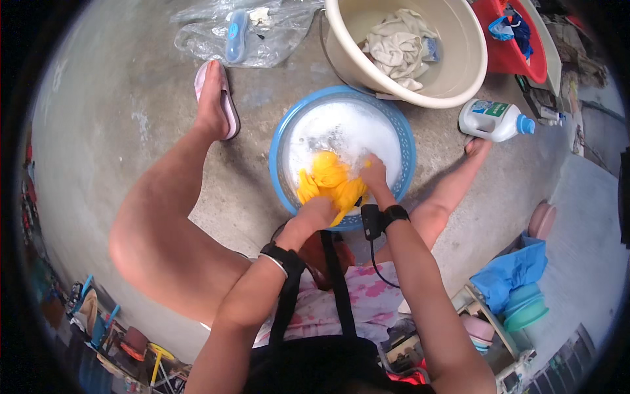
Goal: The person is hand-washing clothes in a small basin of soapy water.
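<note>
A blue plastic basin [280, 133] with a patterned rim stands on the floor between my legs, filled with white suds [369, 120]. In it lies a bunched, wet yellow cloth [332, 172], part of it raised above the foam. My left hand [320, 209] grips the cloth at the near left side, its fingers mostly hidden by the fabric. At the right side my right hand [374, 171] is closed, and a bit of yellow fabric shows at its fingers. A small dark patch on the cloth shows between my hands.
Beyond the basin, a cream bucket [339, 47] holds pale wet cloth [401, 47]. A white detergent bottle [487, 120] stands by my right foot. A red basin [536, 59] holds clothes. A clear plastic bag [290, 44] with a blue-lidded brush case [237, 37] lies far left.
</note>
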Demonstrator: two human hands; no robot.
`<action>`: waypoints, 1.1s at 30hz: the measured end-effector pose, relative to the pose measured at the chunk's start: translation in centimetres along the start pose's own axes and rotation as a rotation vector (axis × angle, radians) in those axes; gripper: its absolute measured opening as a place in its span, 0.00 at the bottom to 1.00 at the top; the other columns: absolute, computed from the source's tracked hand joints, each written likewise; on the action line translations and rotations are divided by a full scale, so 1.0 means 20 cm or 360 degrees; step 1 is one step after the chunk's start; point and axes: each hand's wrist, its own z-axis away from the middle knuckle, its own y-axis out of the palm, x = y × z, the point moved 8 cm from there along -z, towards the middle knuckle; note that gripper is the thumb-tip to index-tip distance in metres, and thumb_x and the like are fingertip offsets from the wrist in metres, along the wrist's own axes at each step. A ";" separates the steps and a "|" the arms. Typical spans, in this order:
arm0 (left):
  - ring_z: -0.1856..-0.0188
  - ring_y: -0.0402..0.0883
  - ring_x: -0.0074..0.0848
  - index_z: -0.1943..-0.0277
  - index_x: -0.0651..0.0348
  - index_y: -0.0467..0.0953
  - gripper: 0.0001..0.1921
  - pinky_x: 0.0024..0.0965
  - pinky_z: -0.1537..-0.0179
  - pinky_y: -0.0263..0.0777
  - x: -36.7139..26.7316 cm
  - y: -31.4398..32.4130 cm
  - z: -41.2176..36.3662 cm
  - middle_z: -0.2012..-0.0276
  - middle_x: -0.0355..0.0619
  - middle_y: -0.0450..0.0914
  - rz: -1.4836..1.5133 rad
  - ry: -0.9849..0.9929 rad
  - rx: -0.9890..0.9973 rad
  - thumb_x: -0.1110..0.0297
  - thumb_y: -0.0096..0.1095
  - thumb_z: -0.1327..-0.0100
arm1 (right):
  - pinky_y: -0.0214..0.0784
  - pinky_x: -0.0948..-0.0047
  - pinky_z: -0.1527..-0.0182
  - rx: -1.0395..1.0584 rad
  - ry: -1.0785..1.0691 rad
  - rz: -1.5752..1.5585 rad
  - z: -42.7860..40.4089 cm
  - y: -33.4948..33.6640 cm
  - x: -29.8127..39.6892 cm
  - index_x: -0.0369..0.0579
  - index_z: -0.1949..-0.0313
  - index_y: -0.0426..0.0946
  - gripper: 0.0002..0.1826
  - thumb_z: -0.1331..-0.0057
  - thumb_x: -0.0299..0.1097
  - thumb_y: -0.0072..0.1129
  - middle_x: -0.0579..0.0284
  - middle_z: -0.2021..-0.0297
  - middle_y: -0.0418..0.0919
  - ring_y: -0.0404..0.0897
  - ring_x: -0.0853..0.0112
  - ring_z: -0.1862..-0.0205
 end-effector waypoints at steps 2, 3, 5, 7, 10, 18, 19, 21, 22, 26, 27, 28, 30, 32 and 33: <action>0.59 0.77 0.49 0.56 0.63 0.74 0.16 0.43 0.57 0.70 0.01 -0.07 0.00 0.64 0.59 0.78 0.0129 -0.0061 -0.0168 0.61 0.55 0.41 | 0.70 0.70 0.57 -0.0061 0.0089 -0.0773 0.07 -0.04 0.01 0.40 0.55 0.74 0.20 0.51 0.23 0.54 0.53 0.64 0.80 0.79 0.64 0.62; 0.57 0.76 0.50 0.53 0.63 0.72 0.17 0.43 0.55 0.69 0.05 -0.13 0.02 0.61 0.59 0.77 0.0165 -0.0172 -0.0331 0.61 0.55 0.41 | 0.70 0.70 0.57 -0.0056 0.0081 -0.0773 0.12 -0.07 0.09 0.40 0.55 0.74 0.20 0.51 0.23 0.54 0.53 0.64 0.80 0.79 0.64 0.62; 0.55 0.75 0.50 0.50 0.62 0.71 0.19 0.43 0.54 0.69 0.08 -0.21 0.04 0.58 0.59 0.77 0.0207 -0.0270 -0.0498 0.61 0.56 0.41 | 0.69 0.75 0.58 -0.0025 0.0301 -0.1248 0.28 -0.15 0.27 0.36 0.54 0.73 0.21 0.51 0.21 0.53 0.54 0.62 0.78 0.77 0.69 0.61; 0.51 0.74 0.47 0.50 0.65 0.70 0.22 0.40 0.51 0.68 0.03 -0.37 0.08 0.53 0.59 0.75 0.0149 -0.0225 -0.1053 0.57 0.55 0.40 | 0.68 0.76 0.57 -0.0067 0.0375 -0.1251 0.41 -0.28 0.39 0.33 0.53 0.72 0.23 0.51 0.20 0.53 0.56 0.60 0.76 0.75 0.71 0.59; 0.48 0.72 0.47 0.45 0.71 0.66 0.31 0.43 0.45 0.64 0.15 -0.36 0.01 0.52 0.62 0.73 0.0914 -0.0240 -0.1104 0.49 0.54 0.40 | 0.67 0.77 0.56 -0.0048 0.0382 -0.1511 0.56 -0.37 0.59 0.33 0.52 0.71 0.23 0.52 0.19 0.54 0.56 0.60 0.76 0.74 0.72 0.59; 0.54 0.77 0.32 0.48 0.62 0.69 0.27 0.35 0.54 0.72 -0.17 -0.23 0.00 0.56 0.47 0.76 0.2519 -0.0148 -0.0172 0.45 0.44 0.35 | 0.66 0.80 0.57 0.0012 0.0033 -0.1641 0.82 -0.78 0.89 0.34 0.60 0.75 0.20 0.55 0.15 0.48 0.60 0.63 0.75 0.74 0.74 0.60; 0.55 0.77 0.32 0.49 0.61 0.69 0.25 0.34 0.54 0.73 -0.23 -0.24 0.02 0.56 0.47 0.76 0.2679 -0.0077 -0.0052 0.47 0.44 0.34 | 0.66 0.80 0.57 0.0012 0.0026 -0.1632 0.83 -0.81 0.88 0.34 0.60 0.75 0.20 0.55 0.15 0.48 0.60 0.63 0.75 0.74 0.74 0.60; 0.54 0.77 0.32 0.48 0.62 0.68 0.23 0.34 0.53 0.72 -0.19 -0.19 -0.05 0.55 0.49 0.76 0.2758 0.0100 0.0052 0.51 0.45 0.34 | 0.66 0.80 0.57 0.0215 -0.0048 -0.1761 0.84 -0.82 0.93 0.35 0.61 0.75 0.18 0.53 0.14 0.47 0.61 0.64 0.75 0.74 0.74 0.60; 0.54 0.78 0.33 0.47 0.63 0.66 0.21 0.33 0.52 0.72 -0.24 -0.19 -0.05 0.54 0.51 0.75 0.2821 0.0265 0.0186 0.56 0.46 0.34 | 0.66 0.80 0.57 0.0213 -0.0054 -0.1754 0.83 -0.82 0.92 0.35 0.61 0.75 0.18 0.53 0.14 0.47 0.61 0.64 0.75 0.74 0.74 0.60; 0.50 0.76 0.32 0.47 0.61 0.68 0.19 0.35 0.47 0.69 -0.34 -0.21 0.01 0.50 0.48 0.75 0.2994 0.0344 0.0064 0.58 0.42 0.32 | 0.65 0.78 0.53 -0.0365 -0.0112 -0.1453 0.69 -0.86 0.72 0.33 0.61 0.75 0.14 0.47 0.17 0.46 0.58 0.61 0.76 0.74 0.72 0.56; 0.48 0.75 0.31 0.46 0.60 0.68 0.19 0.34 0.46 0.68 -0.36 -0.22 0.03 0.49 0.47 0.74 0.3053 0.0393 0.0051 0.58 0.42 0.32 | 0.64 0.77 0.51 -0.0621 -0.0204 -0.1161 0.68 -0.88 0.69 0.32 0.61 0.75 0.13 0.45 0.18 0.45 0.57 0.60 0.76 0.73 0.72 0.55; 0.47 0.74 0.31 0.45 0.59 0.67 0.19 0.33 0.45 0.67 -0.39 -0.24 0.05 0.48 0.47 0.74 0.3113 0.0448 0.0041 0.57 0.41 0.32 | 0.62 0.76 0.47 -0.0592 -0.0272 -0.1162 0.65 -0.85 0.71 0.34 0.53 0.73 0.16 0.41 0.22 0.46 0.53 0.57 0.76 0.73 0.70 0.52; 0.47 0.73 0.30 0.45 0.58 0.67 0.20 0.32 0.46 0.67 -0.46 -0.27 0.10 0.48 0.46 0.73 0.3211 0.0475 0.0121 0.55 0.41 0.32 | 0.62 0.75 0.47 -0.0635 -0.0326 -0.1047 0.66 -0.78 0.79 0.35 0.48 0.69 0.18 0.39 0.24 0.47 0.52 0.55 0.75 0.72 0.70 0.51; 0.46 0.73 0.29 0.44 0.57 0.67 0.21 0.31 0.46 0.67 -0.54 -0.32 0.17 0.48 0.45 0.73 0.3310 0.0492 0.0218 0.53 0.41 0.32 | 0.61 0.74 0.45 -0.0657 -0.0431 -0.0848 0.69 -0.74 0.87 0.36 0.39 0.60 0.27 0.36 0.31 0.52 0.50 0.49 0.71 0.70 0.68 0.47; 0.47 0.73 0.28 0.45 0.56 0.67 0.21 0.30 0.48 0.67 -0.55 -0.34 0.22 0.49 0.44 0.74 0.3207 0.0398 0.0264 0.51 0.42 0.32 | 0.61 0.74 0.45 -0.0654 -0.0432 -0.0851 0.69 -0.74 0.91 0.36 0.39 0.60 0.27 0.36 0.31 0.52 0.50 0.49 0.71 0.70 0.68 0.47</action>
